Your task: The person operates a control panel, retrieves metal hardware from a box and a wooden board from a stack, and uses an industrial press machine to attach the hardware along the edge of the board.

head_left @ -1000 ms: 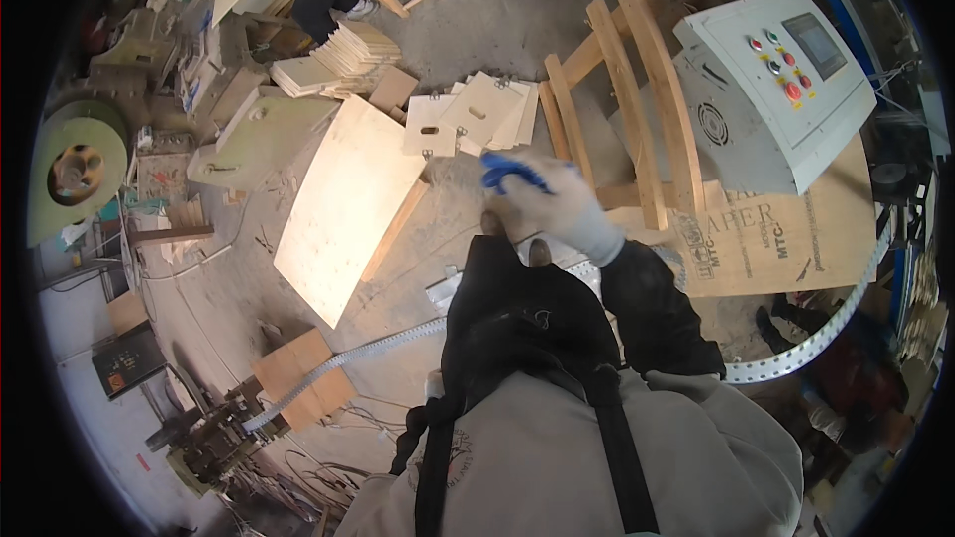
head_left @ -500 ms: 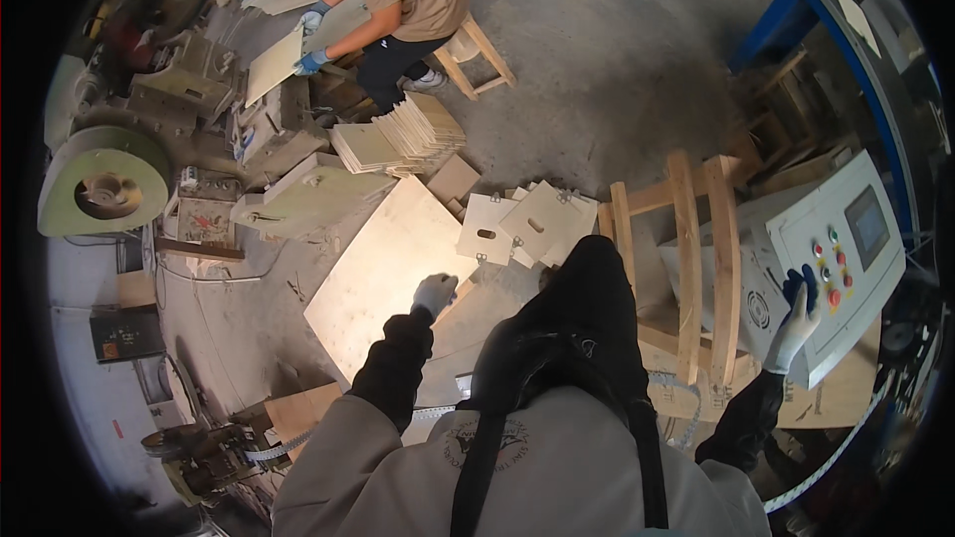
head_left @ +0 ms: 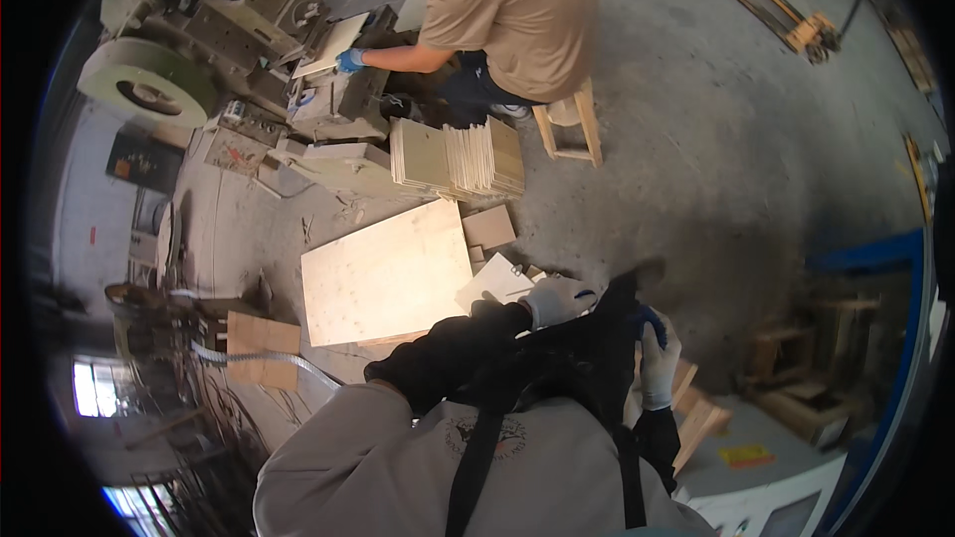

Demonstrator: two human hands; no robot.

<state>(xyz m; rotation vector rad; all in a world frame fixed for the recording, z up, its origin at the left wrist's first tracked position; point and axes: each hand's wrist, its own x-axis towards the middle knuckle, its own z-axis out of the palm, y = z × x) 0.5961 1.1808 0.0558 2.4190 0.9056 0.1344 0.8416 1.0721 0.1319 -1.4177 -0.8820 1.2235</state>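
My left hand (head_left: 559,300), in a white glove with blue on the fingers, is at the left side of my black apron (head_left: 557,353), its fingers mostly hidden. On the apron's other side is my right hand (head_left: 658,363), gloved alike, with its blue-coated fingers apart and bent by the dark cloth; I see nothing held in it. Just beyond the left hand lie thin wooden pieces (head_left: 494,279) with metal clips, partly covered by the hand. A large pale plywood board (head_left: 388,268) lies left of them.
A co-worker in a tan shirt (head_left: 507,20) sits on a wooden stool (head_left: 572,129), a blue-gloved hand on a thin panel (head_left: 333,45) at a machine. Stacked panels (head_left: 458,157) stand behind the board. A wooden frame (head_left: 696,418) and grey control box (head_left: 776,497) are at lower right.
My view has turned right, and the control box has dropped to the lower edge. My left hand has left the board's edge and my right hand the control panel; both are now at my apron.
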